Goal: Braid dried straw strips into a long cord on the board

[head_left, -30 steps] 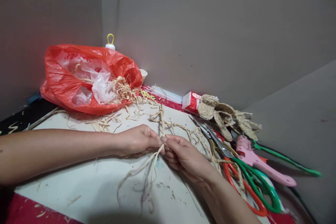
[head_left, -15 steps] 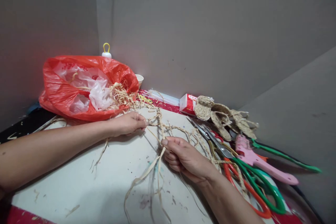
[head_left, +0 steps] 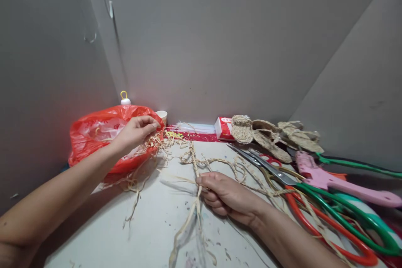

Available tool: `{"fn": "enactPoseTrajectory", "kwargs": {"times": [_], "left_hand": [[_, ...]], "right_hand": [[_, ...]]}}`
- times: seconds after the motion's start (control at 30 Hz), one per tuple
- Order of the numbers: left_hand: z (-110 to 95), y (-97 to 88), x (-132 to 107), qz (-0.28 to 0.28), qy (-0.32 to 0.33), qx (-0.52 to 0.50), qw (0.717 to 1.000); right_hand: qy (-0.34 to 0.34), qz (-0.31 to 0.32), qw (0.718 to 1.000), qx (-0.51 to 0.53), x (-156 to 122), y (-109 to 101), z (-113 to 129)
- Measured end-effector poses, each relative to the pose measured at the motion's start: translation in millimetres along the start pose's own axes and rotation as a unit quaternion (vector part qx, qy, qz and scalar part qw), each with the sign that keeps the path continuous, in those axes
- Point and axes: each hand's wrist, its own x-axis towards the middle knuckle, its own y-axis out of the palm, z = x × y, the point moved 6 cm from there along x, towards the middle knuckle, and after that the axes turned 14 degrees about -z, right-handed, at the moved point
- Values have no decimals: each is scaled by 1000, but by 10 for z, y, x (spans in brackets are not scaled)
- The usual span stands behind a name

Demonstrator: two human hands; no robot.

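My right hand (head_left: 224,194) is closed on a pale raffia braid (head_left: 193,157), pinching it between thumb and forefinger near its lower end. Loose raffia strands (head_left: 184,234) hang below the grip toward me, and a thin blurred strand (head_left: 179,179) sticks out to the left. Raised in front of the red plastic bag (head_left: 91,134) is my left hand (head_left: 138,132), fingers curled and thumb close to the forefinger. Whether anything lies in that pinch cannot be made out. Further braided raffia cord (head_left: 234,165) trails right from the work across the white board (head_left: 132,238).
Large scissors with green handles (head_left: 351,222), orange-handled scissors (head_left: 301,213) and a pink glue gun (head_left: 333,180) crowd the right side. Woven raffia pieces (head_left: 264,136), a red-and-white box (head_left: 223,129) and a paper cup (head_left: 162,116) stand along the grey wall.
My left hand has let go of the thin strand and moved up and left to the red bag. My right hand still grips the braid. The view has tilted up.
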Motion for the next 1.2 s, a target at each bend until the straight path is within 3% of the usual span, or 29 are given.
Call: {"fn": "enactPoseTrajectory", "kwargs": {"times": [0.1,0.2,0.27,0.3,0.43,0.67,0.77,0.83,0.9,0.97,1.1,1.2], "left_hand": [[-108,-40,96,11,109,139,984],[-13,-18,175,23,210,345,915],[150,2,227,36,225,442,868],[234,11,253,45,220,464,857],[373,10,379,66,202,470,857],[-213,-271,492,0,258,377,890],[-316,-383,361,32,267,337,902],[-222,-425,269,107,216,389,889],[-103,-485,178,185,154,461,854],[-84,-570,130,206,131,518,820],[-315,-734,172,74,174,619,762],[-435,-697,193,14,205,637,743]], "right_hand": [[-6,2,1000,-7,5,2,5],[-10,-2,1000,-17,7,1,10],[-13,-5,1000,-23,8,0,14],[-14,-5,1000,-26,8,-1,15],[-18,-7,999,-38,13,-5,17],[-9,-13,999,-35,21,-7,1],[-10,-10,999,-32,26,-20,-12],[-10,-7,999,-34,32,-29,-23],[-10,-5,999,-36,38,-32,-31],[-11,-5,999,-34,39,-30,-29],[-11,-6,999,-32,30,-14,-20],[-11,-7,999,-38,24,-4,-17]]}}
